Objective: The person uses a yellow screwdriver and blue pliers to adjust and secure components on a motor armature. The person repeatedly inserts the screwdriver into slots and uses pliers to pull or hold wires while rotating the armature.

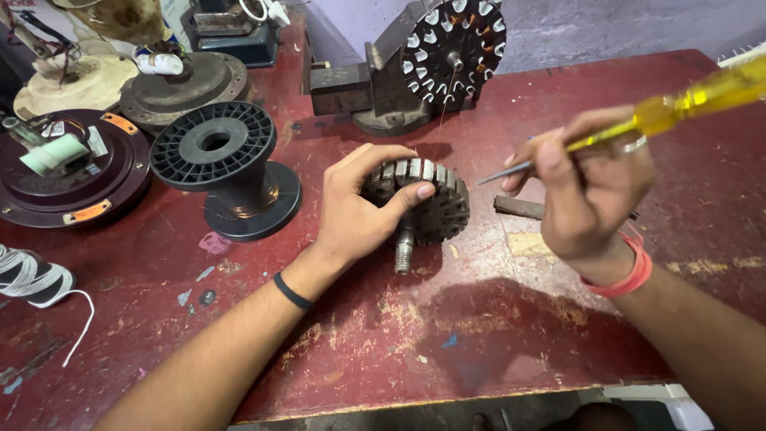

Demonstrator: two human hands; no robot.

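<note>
Head view. The left hand [355,211] is clamped over a slotted metal stator core [427,206], fingers curled across its top rim and thumb pressed on the near edge. The core lies near the middle of the worn red table [447,335], tilted toward the camera, with its threaded shaft [404,251] pointing down toward the table's front edge.

The right hand [590,191] is closed around a yellow-handled screwdriver [678,104]. The handle runs up and to the right out of the hand; the thin metal blade sticks out to the left, its tip just beside the right side of the core but not touching it. An orange band sits on that wrist, a black band on the left wrist.

A flat dark metal bar [519,207] lies on the table behind the right hand. A second stator [452,52], mounted upright on a grey metal stand, is at the back, well apart from the hands. To the left stand a black plastic spool [226,164] carrying copper wire, and a dark round motor cover [72,172]. A bundle of white cord [32,278] lies at the left edge.
</note>
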